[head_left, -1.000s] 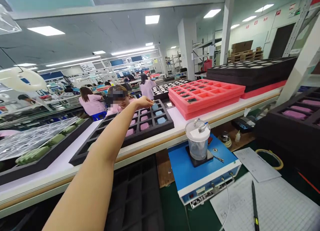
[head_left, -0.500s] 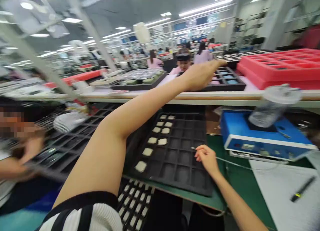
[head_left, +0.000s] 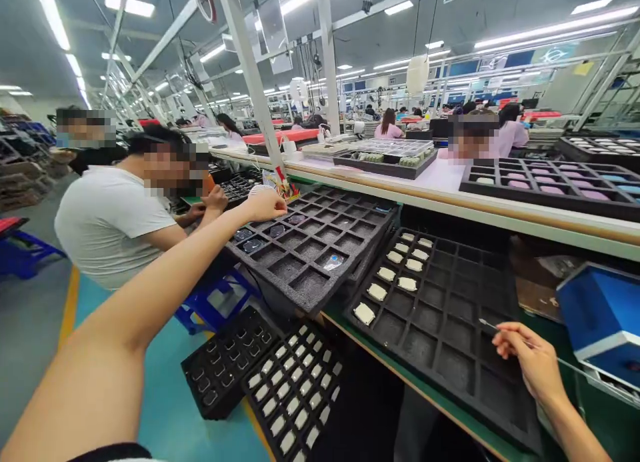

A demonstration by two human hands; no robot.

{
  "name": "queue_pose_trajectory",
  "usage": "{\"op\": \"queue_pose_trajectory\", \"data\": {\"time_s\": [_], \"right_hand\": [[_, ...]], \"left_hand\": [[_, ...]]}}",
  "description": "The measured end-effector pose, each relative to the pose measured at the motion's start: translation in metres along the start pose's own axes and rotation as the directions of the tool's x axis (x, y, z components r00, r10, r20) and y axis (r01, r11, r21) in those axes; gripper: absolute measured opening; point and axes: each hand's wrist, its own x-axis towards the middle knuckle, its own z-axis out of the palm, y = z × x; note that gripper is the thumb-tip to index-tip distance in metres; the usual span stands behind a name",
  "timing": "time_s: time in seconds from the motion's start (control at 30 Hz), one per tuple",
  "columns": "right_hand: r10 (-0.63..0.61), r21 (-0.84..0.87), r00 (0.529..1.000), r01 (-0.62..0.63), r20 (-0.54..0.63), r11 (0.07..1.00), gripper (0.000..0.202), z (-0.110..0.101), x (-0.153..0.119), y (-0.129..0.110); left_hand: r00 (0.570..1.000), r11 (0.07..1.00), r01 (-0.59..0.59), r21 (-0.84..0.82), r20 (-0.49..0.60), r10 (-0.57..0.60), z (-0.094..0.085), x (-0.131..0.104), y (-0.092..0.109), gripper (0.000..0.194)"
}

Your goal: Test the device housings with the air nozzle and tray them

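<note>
My left hand [head_left: 270,205] is stretched out to the left above a dark foam tray [head_left: 305,292]. Its fingers are pressed together, and what they hold, if anything, is hidden. That tray carries a few dark glossy pieces and a clear piece with a blue dot [head_left: 333,261]. On the right, my right hand [head_left: 533,359] pinches a thin pen-like tool [head_left: 487,324] with a pale tip and a thin line trailing behind it. The tip hovers over the black compartment tray [head_left: 430,339], whose left columns hold several cream pieces [head_left: 377,292].
Lower down are a tray of white pieces [head_left: 285,389] and a black block tray [head_left: 225,362]. A shelf [head_left: 435,192] with trays runs across. A blue device [head_left: 600,315] stands at the right. A person in a white shirt [head_left: 110,215] sits at the left.
The view has turned left. My left hand has moved from above the shelf trays to above the foam tray on the left. My right hand still holds the tool over the compartment tray.
</note>
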Motion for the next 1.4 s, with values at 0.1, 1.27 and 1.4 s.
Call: {"op": "queue_pose_trajectory", "data": {"time_s": [0.1,1.27,1.4], "right_hand": [[-0.007,-0.016,1.0,0.007,0.004,1.0,0.021,0.001,-0.001,-0.001],[-0.015,-0.022,0.999,0.016,0.049,1.0,0.011,0.007,0.001,-0.002],[-0.05,-0.031,0.997,0.052,0.052,0.998,0.012,0.007,0.004,0.002]], "left_hand": [[0.997,0.995,-0.077,-0.057,-0.008,0.076,0.019,0.012,0.027,0.027],[0.924,0.918,-0.383,0.105,0.045,0.38,0.052,0.168,0.214,0.027],[0.901,0.893,-0.419,0.164,-0.046,0.431,0.031,0.145,0.223,0.016]]}}
